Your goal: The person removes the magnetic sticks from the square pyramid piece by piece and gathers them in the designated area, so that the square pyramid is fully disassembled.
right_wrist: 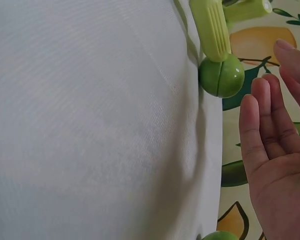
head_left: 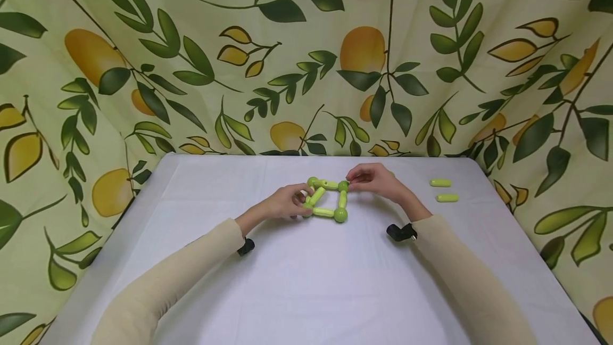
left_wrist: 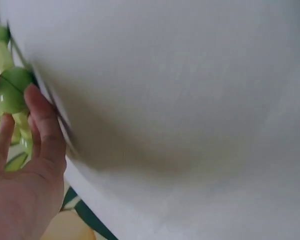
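Note:
A square frame of light green magnetic rods (head_left: 323, 212) and darker green balls (head_left: 340, 215) lies near the back of the white table. One more rod (head_left: 316, 196) slants inward from the near-left corner. My left hand (head_left: 287, 201) grips the green ball (left_wrist: 14, 90) at that corner, fingers on either side of it. Beside the far-right ball (head_left: 343, 186) is my right hand (head_left: 375, 181), its fingertips close to it. In the right wrist view its fingers (right_wrist: 250, 122) extend loosely, with a gap between them and the nearby ball (right_wrist: 222, 76).
Two loose light green rods (head_left: 447, 197) lie on the table (head_left: 335, 281) to the right. Another green ball (right_wrist: 220, 235) shows at the bottom of the right wrist view. A curtain (head_left: 306, 57) printed with fruit and leaves hangs behind the table.

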The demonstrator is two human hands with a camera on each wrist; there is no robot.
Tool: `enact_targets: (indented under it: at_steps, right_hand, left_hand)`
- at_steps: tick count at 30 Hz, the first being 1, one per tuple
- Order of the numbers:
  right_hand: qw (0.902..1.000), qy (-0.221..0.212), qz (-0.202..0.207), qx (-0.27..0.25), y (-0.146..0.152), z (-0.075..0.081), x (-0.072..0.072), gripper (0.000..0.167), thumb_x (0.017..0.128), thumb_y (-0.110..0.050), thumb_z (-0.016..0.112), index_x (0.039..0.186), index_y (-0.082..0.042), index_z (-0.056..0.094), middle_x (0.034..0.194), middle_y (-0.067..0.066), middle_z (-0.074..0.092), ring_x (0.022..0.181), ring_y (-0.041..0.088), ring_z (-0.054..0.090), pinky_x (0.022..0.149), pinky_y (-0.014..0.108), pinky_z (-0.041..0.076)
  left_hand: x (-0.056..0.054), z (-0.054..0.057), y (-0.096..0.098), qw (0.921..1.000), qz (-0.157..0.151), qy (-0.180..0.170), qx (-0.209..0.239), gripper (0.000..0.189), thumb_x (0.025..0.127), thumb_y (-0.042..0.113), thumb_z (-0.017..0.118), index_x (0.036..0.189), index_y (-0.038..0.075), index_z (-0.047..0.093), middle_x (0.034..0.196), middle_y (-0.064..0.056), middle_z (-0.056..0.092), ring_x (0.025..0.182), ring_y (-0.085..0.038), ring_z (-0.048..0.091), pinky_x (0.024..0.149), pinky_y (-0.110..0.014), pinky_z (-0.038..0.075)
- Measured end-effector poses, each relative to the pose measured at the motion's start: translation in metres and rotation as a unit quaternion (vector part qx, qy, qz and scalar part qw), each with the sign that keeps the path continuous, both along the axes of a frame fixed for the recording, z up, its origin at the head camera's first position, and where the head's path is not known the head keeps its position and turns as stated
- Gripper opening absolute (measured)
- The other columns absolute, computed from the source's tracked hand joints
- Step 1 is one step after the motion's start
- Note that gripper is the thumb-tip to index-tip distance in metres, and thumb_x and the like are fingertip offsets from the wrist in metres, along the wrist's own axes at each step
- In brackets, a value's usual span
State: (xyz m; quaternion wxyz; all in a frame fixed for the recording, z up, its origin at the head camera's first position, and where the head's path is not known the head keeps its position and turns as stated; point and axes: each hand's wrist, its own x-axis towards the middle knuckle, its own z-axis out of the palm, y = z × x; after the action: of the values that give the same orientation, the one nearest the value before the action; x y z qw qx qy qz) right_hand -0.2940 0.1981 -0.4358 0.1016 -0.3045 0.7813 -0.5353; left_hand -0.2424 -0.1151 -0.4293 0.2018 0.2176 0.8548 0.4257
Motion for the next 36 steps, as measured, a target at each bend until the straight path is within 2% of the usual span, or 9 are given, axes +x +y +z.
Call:
enact_targets:
  at_steps: [5,8,10,14,18,23,29,36]
  right_hand:
    - [0.9999,0.000,0.011,-0.013,-0.007,-0.001,-0.001,0.030,0.087,0.006,0.078,0.114,0.014,0.066,0.111,0.031,0.065,0.097,0.026,0.067,0.086,0.027,0.054]
    - [0.9997,-0.008,0.021,-0.012,-0.011,-0.002,-0.003,0.033,0.085,0.006,0.079,0.114,0.013,0.066,0.111,0.031,0.065,0.098,0.029,0.066,0.086,0.028,0.054]
    - [0.9995,-0.011,0.029,-0.007,-0.015,-0.004,-0.004,0.034,0.084,0.005,0.081,0.114,0.012,0.067,0.111,0.030,0.065,0.098,0.031,0.065,0.086,0.029,0.054]
    - [0.9989,-0.008,0.047,0.004,-0.023,-0.004,-0.005,0.033,0.082,0.003,0.083,0.112,0.006,0.070,0.110,0.023,0.067,0.095,0.033,0.063,0.083,0.030,0.055]
    - [0.9981,0.010,0.052,0.030,-0.033,-0.006,-0.008,0.031,0.081,0.003,0.084,0.109,0.001,0.072,0.104,0.014,0.068,0.090,0.032,0.059,0.078,0.027,0.054]
    - [0.9957,0.044,0.047,0.066,-0.043,-0.007,-0.011,0.027,0.081,0.006,0.083,0.106,0.003,0.072,0.096,0.013,0.066,0.086,0.037,0.057,0.073,0.027,0.049]
    - [0.9944,0.065,0.043,0.072,-0.048,0.019,0.008,0.019,0.083,0.009,0.079,0.101,0.007,0.072,0.092,0.013,0.065,0.086,0.043,0.057,0.073,0.032,0.050]
    - [0.9956,0.066,0.004,0.067,-0.039,-0.011,-0.013,0.024,0.083,0.002,0.082,0.106,0.002,0.073,0.096,0.011,0.068,0.086,0.028,0.062,0.077,0.034,0.055]
  left_hand:
    - [-0.009,0.002,-0.009,0.9980,-0.034,0.046,-0.027,0.037,0.091,0.003,0.073,0.127,0.006,0.064,0.118,-0.014,0.064,0.106,-0.027,0.063,0.084,-0.035,0.054]
    - [-0.015,0.002,-0.012,0.9958,-0.059,0.069,-0.011,0.036,0.091,-0.004,0.068,0.127,0.000,0.066,0.123,-0.015,0.066,0.115,-0.028,0.060,0.097,-0.036,0.049]
    - [-0.018,0.002,-0.012,0.9946,-0.072,0.075,0.007,0.035,0.091,-0.008,0.065,0.126,-0.003,0.066,0.125,-0.015,0.066,0.120,-0.029,0.058,0.101,-0.037,0.046]
    - [-0.023,0.003,-0.011,0.9935,-0.080,0.076,0.028,0.033,0.092,-0.009,0.063,0.125,-0.004,0.066,0.126,-0.015,0.066,0.123,-0.029,0.056,0.104,-0.037,0.044]
    - [-0.027,0.004,-0.010,0.9935,-0.081,0.076,0.028,0.031,0.095,-0.009,0.063,0.125,-0.004,0.065,0.127,-0.015,0.066,0.124,-0.028,0.056,0.105,-0.037,0.043]
    - [-0.030,0.005,-0.009,0.9939,-0.085,0.069,0.014,0.032,0.097,-0.006,0.061,0.129,-0.003,0.062,0.131,-0.015,0.064,0.127,-0.028,0.054,0.106,-0.037,0.042]
    - [-0.034,0.005,-0.007,0.9953,-0.079,0.056,-0.010,0.034,0.099,-0.004,0.061,0.133,-0.001,0.061,0.134,-0.015,0.062,0.129,-0.028,0.052,0.107,-0.037,0.040]
    - [-0.035,0.004,-0.005,0.9962,-0.061,0.056,-0.027,0.032,0.097,-0.004,0.063,0.130,0.000,0.064,0.130,-0.013,0.064,0.124,-0.027,0.056,0.105,-0.035,0.043]
